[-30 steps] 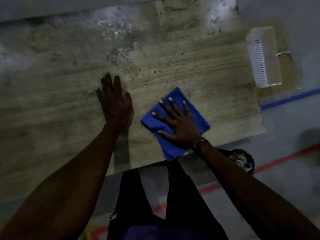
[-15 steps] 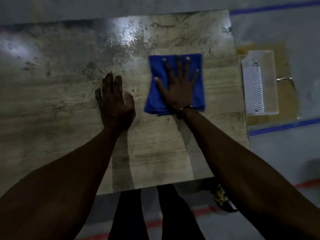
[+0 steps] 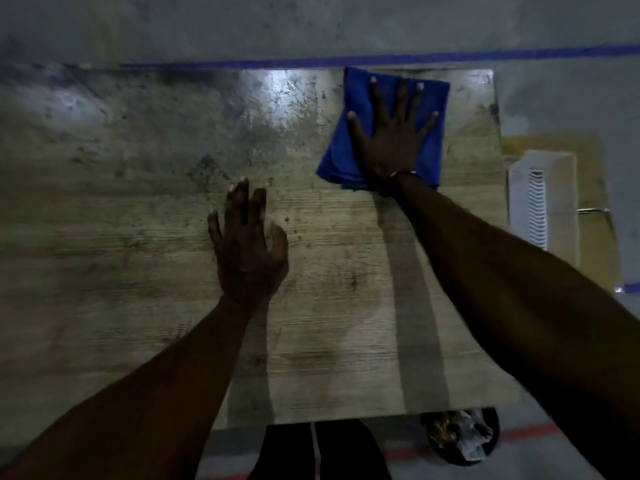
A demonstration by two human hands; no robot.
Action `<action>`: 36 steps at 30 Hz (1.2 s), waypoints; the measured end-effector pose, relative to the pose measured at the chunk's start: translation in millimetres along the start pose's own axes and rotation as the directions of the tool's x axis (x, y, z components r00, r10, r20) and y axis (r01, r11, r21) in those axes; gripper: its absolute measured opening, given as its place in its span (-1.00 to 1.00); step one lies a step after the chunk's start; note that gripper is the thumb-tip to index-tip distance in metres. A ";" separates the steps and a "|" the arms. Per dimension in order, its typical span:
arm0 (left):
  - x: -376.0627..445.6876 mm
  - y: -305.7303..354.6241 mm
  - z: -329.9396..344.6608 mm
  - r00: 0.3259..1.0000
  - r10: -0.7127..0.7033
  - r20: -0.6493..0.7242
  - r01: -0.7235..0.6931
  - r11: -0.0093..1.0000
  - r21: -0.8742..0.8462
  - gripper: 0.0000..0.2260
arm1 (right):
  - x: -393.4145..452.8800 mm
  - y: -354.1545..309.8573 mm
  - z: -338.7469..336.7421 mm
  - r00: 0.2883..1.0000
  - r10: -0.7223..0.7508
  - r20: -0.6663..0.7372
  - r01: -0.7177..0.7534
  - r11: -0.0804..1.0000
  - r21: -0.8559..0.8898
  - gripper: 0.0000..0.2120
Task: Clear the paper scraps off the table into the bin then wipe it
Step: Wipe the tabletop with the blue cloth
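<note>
Two flat hands on the bench: wiping is under way.
Nearest, the bin sits below the near edge, scraps inside. The left hand rests open, bracing. Farthest, the right hand presses spread fingers on the blue cloth at the far right corner; the unwiped left side looks next.

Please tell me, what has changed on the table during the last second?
The right hand, fingers spread flat, pushed the blue cloth from the table's near edge to its far right corner. The left hand stayed resting on the table, and nothing was picked up or released.
</note>
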State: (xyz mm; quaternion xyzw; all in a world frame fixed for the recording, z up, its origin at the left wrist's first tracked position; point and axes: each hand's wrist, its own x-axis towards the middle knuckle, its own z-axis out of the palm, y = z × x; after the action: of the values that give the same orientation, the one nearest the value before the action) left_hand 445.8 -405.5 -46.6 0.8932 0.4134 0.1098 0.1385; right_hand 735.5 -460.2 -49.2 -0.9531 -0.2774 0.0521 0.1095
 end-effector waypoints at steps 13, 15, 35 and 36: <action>0.4 -1.1 -4.7 0.999 0.006 0.041 -0.004 1.000 -0.031 -0.42 | -24.3 24.5 -3.0 0.982 -0.189 -0.014 0.189 0.982 -0.016 -0.33; 0.6 -0.6 -6.3 0.999 0.009 0.041 -0.009 1.000 -0.014 -0.42 | -48.7 52.4 -12.0 0.996 -0.089 -0.026 0.089 0.996 -0.014 -0.33; -9.4 -10.9 11.7 0.992 0.114 -0.059 -0.104 0.981 0.163 -0.47 | -334.4 191.6 -48.4 0.981 -0.167 0.097 0.175 0.980 -0.089 -0.33; -11.3 -8.1 12.7 0.992 0.109 -0.057 -0.098 0.980 0.174 -0.48 | -337.8 196.0 -47.9 0.984 -0.157 0.089 0.164 0.983 -0.082 -0.33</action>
State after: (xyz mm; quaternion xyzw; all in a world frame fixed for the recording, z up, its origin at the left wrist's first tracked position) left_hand 436.8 -411.2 -62.2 0.9180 0.3786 0.1105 0.0417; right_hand 560.5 -812.4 -36.2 -0.9285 -0.3598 0.0700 0.0594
